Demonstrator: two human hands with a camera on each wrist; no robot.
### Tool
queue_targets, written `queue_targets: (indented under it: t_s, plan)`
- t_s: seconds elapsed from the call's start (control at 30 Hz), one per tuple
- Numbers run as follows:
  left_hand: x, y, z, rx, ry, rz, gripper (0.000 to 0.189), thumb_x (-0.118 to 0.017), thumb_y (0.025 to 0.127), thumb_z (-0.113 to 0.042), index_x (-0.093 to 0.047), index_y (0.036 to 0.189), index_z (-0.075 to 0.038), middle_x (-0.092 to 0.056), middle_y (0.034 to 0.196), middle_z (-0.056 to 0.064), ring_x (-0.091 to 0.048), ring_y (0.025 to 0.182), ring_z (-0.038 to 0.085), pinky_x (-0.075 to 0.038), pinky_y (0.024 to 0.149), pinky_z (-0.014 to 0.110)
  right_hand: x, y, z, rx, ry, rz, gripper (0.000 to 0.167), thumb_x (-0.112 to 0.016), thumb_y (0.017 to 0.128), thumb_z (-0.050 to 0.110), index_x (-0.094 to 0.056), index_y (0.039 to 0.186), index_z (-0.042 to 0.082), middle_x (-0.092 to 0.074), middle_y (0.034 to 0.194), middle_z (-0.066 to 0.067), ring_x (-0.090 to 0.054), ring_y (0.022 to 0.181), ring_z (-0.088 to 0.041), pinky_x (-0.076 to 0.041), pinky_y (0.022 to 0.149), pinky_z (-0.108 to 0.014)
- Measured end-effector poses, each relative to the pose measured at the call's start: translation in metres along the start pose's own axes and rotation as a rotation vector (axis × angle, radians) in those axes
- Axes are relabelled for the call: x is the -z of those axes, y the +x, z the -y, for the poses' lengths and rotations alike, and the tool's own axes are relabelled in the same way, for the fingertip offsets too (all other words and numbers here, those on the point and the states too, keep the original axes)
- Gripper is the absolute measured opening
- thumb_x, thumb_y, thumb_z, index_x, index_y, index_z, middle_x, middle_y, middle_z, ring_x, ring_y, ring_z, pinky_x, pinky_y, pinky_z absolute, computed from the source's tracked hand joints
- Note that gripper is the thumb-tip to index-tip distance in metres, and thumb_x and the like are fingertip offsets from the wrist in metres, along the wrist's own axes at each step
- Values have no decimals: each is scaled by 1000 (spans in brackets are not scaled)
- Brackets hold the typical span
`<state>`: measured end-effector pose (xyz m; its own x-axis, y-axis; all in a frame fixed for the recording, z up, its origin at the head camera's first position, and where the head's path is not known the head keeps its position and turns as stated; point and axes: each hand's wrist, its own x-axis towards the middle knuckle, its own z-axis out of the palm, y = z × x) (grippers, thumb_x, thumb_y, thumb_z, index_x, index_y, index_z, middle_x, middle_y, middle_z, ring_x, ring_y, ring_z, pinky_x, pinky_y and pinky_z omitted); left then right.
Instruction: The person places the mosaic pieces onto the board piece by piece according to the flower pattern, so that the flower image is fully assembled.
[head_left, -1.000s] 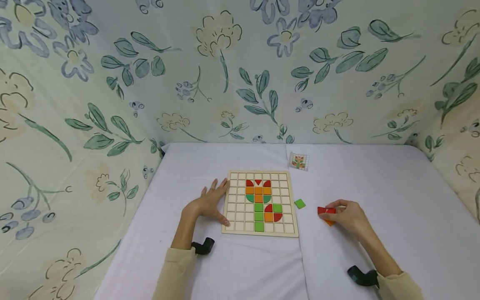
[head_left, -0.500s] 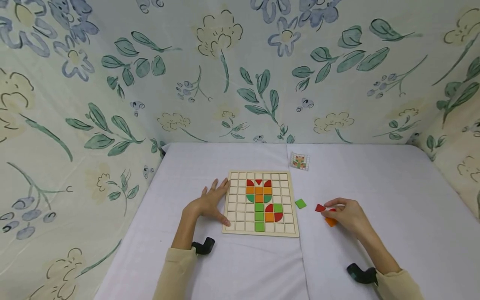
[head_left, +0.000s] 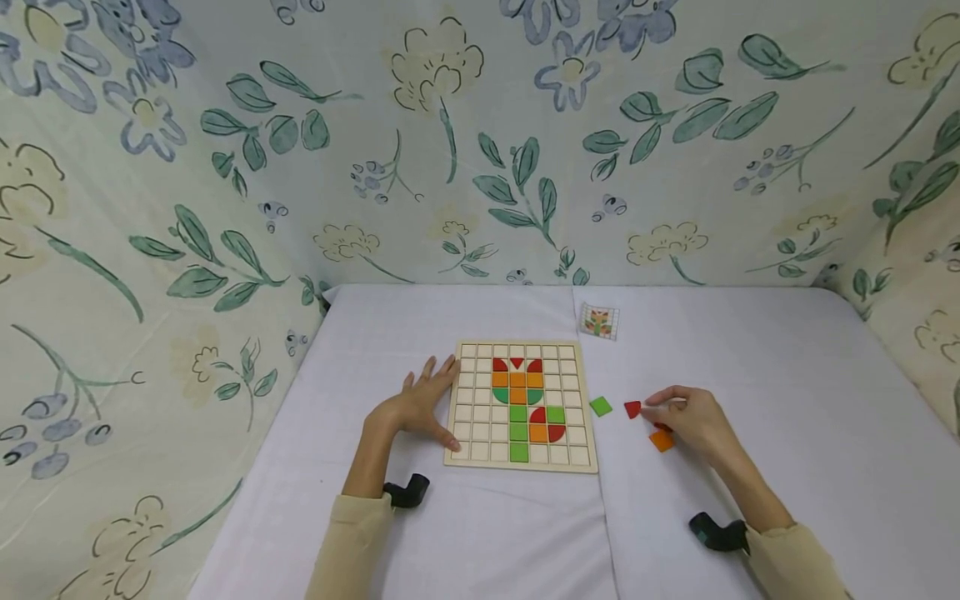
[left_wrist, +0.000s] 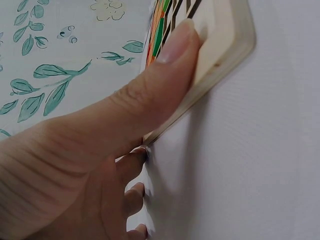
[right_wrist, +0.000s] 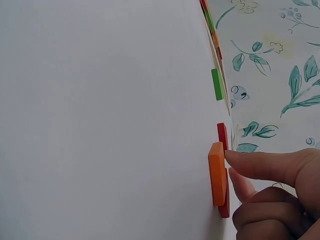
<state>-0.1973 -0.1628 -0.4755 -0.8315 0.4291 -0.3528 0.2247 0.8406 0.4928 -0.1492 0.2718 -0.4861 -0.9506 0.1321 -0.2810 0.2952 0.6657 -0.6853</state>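
Observation:
A square wooden grid board [head_left: 474, 414] lies on the table with red, orange and green tiles set in a flower pattern. My left hand [head_left: 412, 408] rests at the board's left side, fingers spread along its edge. In the left wrist view its thumb [left_wrist: 170, 60] lies on the rim near a corner. My right hand [head_left: 693, 421] is low over the table, right of the board. Its thumb and index fingertips are beside a red triangular tile [head_left: 633, 409], with a small gap between them. An orange tile [head_left: 662, 440] lies under the hand, with another red tile [right_wrist: 226, 210] partly hidden behind it.
A loose green square tile [head_left: 601, 407] lies just right of the board. Behind it on the white tablecloth [head_left: 450, 533] is a small pattern card [head_left: 599, 322]. Floral fabric [head_left: 525, 167] hangs around the table's back and left. A black device is on each wrist.
The red triangular tile has slid left, away from the other red and orange tiles, with my right hand following slightly up and left. My left hand and the board stay in place.

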Motion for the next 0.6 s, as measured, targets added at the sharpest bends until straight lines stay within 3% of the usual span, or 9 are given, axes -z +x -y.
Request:
queue_targets:
  t_s: [0.27, 0.6]
  plan:
    - [0, 1, 0, -5, 1, 4, 140, -98, 63, -44, -10, 168, -13, 1, 177, 3, 12, 163, 35, 3, 131, 63, -3, 3, 4, 42, 39, 42, 32, -70, 98, 21, -72, 119, -2, -55, 67, -1, -47, 62, -15, -37, 51, -24]
    - [0, 0, 0, 3, -7, -2, 141, -99, 62, -43, -10, 168, -12, 0, 177, 3, 11, 163, 35, 3, 131, 63, -9, 4, 9, 77, 56, 73, 44, -79, 90, 21, -70, 126, -2, -40, 59, 3, -39, 54, -13, -29, 49, -24]
